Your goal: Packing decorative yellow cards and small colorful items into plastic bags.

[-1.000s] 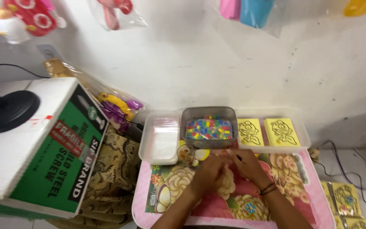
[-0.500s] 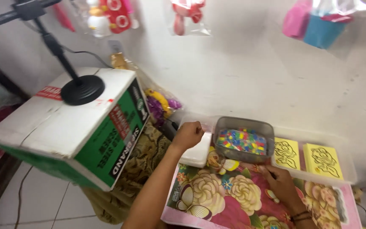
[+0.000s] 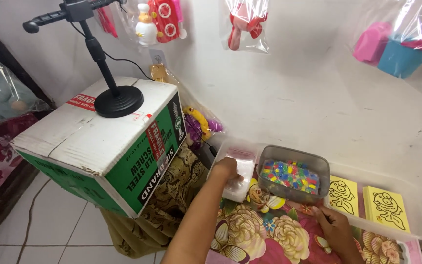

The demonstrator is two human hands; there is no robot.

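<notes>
Reaching forward, the left hand (image 3: 226,168) lay on the near end of a clear lidded plastic box (image 3: 235,168), fingers curled over its lid in a closing grip; whether they truly clamped it could not be told. The box sat at the left edge of the flowered counter (image 3: 264,234), just beside a grey tub of coloured beads (image 3: 294,175). The right hand (image 3: 335,227) rested flat and slack on the cloth near the tub, holding nothing. Two yellow picture cards (image 3: 365,200) lay in a clear tray to the right.

Risk, as judged: the box sat close to the counter's edge, so a loose hold could tip it off, and a sideways shove could jostle the bead tub.

Against half a second earlier, the hand sat lower on the box, and the view had swung left and down.
</notes>
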